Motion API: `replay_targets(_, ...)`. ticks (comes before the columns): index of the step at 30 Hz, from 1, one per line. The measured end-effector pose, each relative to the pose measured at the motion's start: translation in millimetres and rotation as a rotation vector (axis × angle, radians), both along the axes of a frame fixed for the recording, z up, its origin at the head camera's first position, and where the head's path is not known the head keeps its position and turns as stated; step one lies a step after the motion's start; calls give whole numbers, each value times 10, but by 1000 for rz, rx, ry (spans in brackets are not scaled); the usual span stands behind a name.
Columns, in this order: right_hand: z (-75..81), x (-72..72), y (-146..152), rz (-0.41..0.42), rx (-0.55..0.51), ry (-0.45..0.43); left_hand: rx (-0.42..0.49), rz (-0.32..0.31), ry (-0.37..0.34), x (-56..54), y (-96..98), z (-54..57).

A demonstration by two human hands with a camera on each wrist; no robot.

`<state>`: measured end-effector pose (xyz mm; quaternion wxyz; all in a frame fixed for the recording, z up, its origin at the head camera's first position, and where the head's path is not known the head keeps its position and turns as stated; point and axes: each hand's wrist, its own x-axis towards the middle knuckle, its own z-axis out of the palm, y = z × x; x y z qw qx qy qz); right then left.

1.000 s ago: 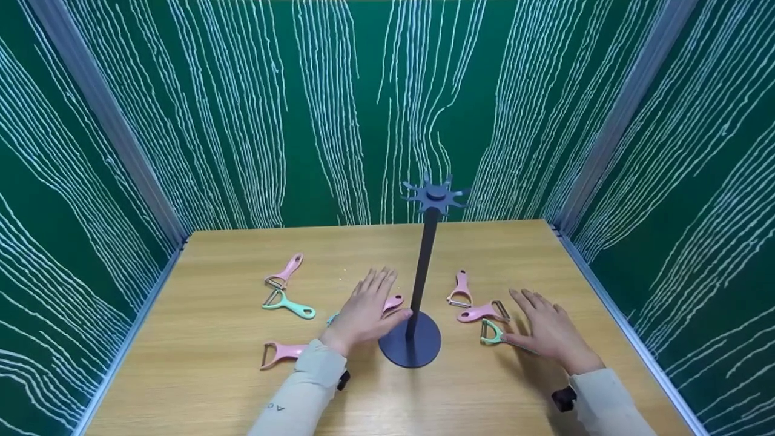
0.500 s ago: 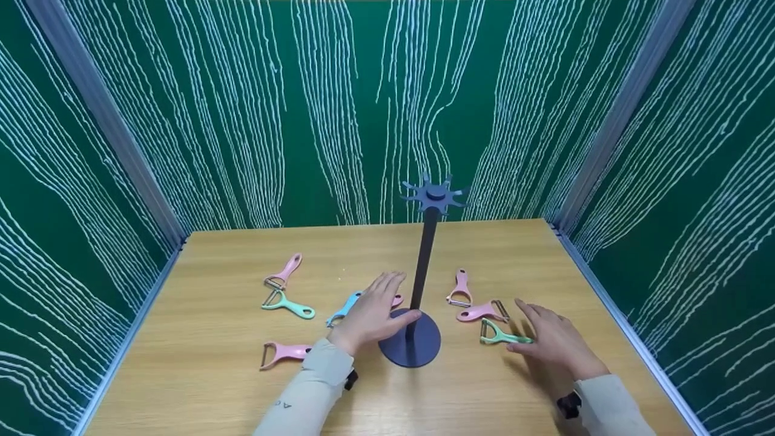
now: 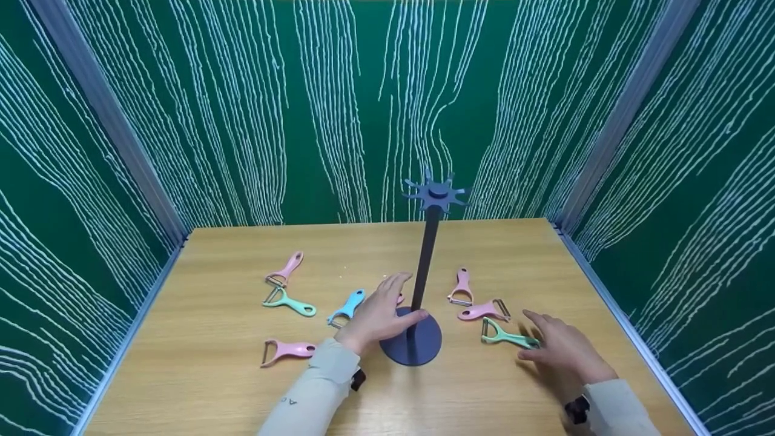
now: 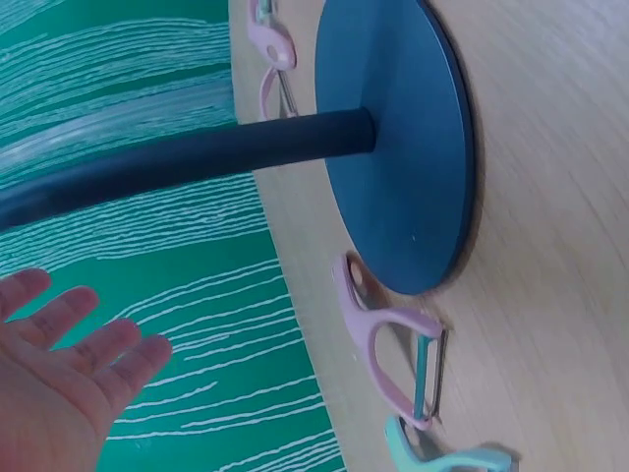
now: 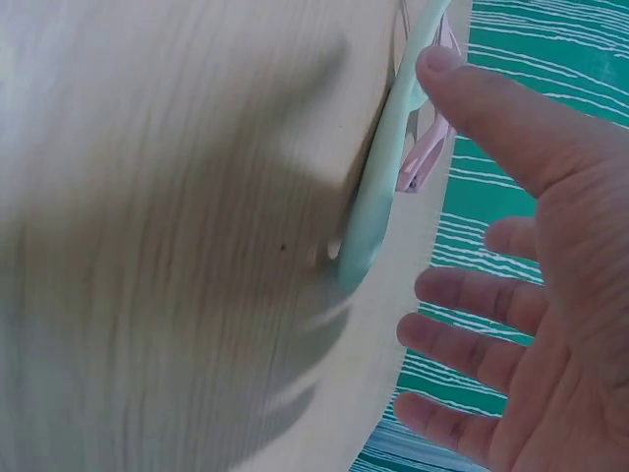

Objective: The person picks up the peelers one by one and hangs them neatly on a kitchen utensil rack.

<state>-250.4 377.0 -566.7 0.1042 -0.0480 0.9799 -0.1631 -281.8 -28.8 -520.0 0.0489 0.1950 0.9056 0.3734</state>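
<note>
My left hand [image 3: 378, 313] hovers with fingers spread just left of the dark stand's pole [image 3: 426, 260], its thumb over the round base [image 3: 427, 350]. Partly hidden behind this hand is a pink peeler [image 4: 369, 324]. Left of it, a blue peeler [image 3: 350, 304] lies on the table. My right hand [image 3: 568, 349] is beside the handle end of a mint green peeler [image 3: 505, 336], fingers extended and holding nothing. In the right wrist view, the thumb overlaps the green peeler's handle [image 5: 378, 187]; contact is unclear.
Two pink peelers [image 3: 484, 311] [image 3: 462, 287] lie right of the pole. At left are a green peeler [image 3: 293, 303] and pink peelers [image 3: 292, 264] [image 3: 289, 350]. A hooked ring [image 3: 437, 192] tops the stand. Green, white-lined walls [image 3: 327, 121] enclose the wooden table [image 3: 224, 272].
My left hand has shifted right, towards the pole, uncovering the blue peeler. My right hand has drawn back to the right, so more of the green peeler's handle shows. The peelers stay put.
</note>
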Motion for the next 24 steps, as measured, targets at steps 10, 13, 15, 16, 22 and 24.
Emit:
replay_targets(10, -21, -6, 80, 19, -19, -1, 122, -46, 40, -33, 62, 9)
replay_targets(13, -24, -17, 87, 10, -13, -13, 187, -55, 33, -50, 84, 7)
replay_targets(15, -26, -25, 93, 0, -11, -31, 231, -63, 28, -59, 101, 11)
replay_targets(16, -24, -27, 93, -6, -11, -40, 248, -66, 28, -62, 108, 13)
replay_targets(22, -39, -42, 100, -34, -22, -83, 293, -67, 42, -74, 142, 26)
replay_targets(24, -49, -41, 101, -43, -26, -93, 311, -68, 42, -84, 151, 23)
